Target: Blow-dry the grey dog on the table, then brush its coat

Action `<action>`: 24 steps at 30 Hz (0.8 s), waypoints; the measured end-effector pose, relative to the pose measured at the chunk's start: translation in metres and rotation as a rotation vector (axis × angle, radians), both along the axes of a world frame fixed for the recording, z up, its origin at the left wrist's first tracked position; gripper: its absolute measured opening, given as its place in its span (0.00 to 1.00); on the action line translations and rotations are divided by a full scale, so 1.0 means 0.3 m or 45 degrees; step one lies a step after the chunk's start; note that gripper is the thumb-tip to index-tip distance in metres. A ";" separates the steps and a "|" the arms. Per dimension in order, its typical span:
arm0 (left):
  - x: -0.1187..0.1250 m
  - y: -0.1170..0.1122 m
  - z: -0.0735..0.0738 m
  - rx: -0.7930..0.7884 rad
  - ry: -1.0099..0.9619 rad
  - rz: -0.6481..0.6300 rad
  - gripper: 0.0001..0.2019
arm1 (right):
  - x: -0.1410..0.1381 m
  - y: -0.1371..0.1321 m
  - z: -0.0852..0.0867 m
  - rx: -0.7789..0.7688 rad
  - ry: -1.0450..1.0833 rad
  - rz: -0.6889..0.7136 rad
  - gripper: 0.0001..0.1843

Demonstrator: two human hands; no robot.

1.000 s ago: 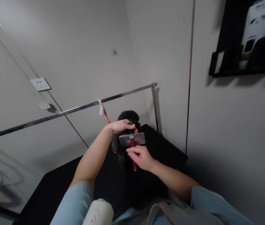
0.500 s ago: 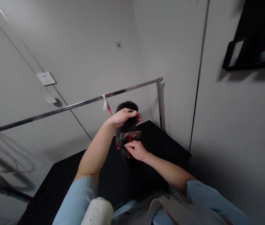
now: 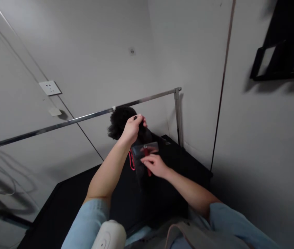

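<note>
A black, fluffy dog (image 3: 121,122) stands on a black table (image 3: 84,193), its dark coat hard to tell from the tabletop. My left hand (image 3: 133,126) is closed on some of its dark fur beside the head; which body part lies in the grip I cannot tell. Lower and to the right, my right hand (image 3: 156,165) grips a slicker brush (image 3: 147,149) by its red handle. The wide, flat brush head lies against the dog's body, with the bristles facing away from me. Near my left wrist hangs a red cord loop (image 3: 131,159).
A chrome rail (image 3: 89,117) crosses behind the dog and joins an upright post (image 3: 178,117) on the right. Pale walls stand close behind, with a socket (image 3: 50,88). A black wall rack (image 3: 279,65) is at upper right. A white rounded device (image 3: 110,235) sits at the bottom.
The dog's head has swung left and now shows beside my left hand. That hand has moved slightly left and closed its fingers. The brush has shifted a little right.
</note>
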State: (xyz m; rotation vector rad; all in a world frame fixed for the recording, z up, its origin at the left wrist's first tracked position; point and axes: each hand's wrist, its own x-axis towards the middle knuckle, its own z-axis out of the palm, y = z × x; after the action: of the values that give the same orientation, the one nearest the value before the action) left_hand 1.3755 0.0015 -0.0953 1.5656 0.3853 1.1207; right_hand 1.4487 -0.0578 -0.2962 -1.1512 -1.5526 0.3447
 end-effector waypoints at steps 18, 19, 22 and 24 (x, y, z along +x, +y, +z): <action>-0.057 -0.100 0.024 0.115 -0.375 0.276 0.19 | -0.062 -0.031 -0.072 -0.250 -0.164 0.104 0.14; -0.057 -0.098 0.025 0.138 -0.376 0.273 0.19 | -0.061 -0.019 -0.064 -0.151 -0.144 0.086 0.14; -0.050 -0.081 0.029 0.205 -0.414 0.314 0.18 | -0.068 0.029 -0.088 0.002 -0.063 -0.071 0.13; -0.046 -0.061 0.035 0.248 -0.465 0.374 0.18 | -0.094 0.043 -0.152 -0.157 0.001 -0.081 0.13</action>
State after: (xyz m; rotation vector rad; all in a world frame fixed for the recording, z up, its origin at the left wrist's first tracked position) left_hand 1.3616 -0.0169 -0.0847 1.4591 0.2690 1.6822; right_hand 1.4205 -0.0449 -0.3419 -1.2934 -1.5073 0.4028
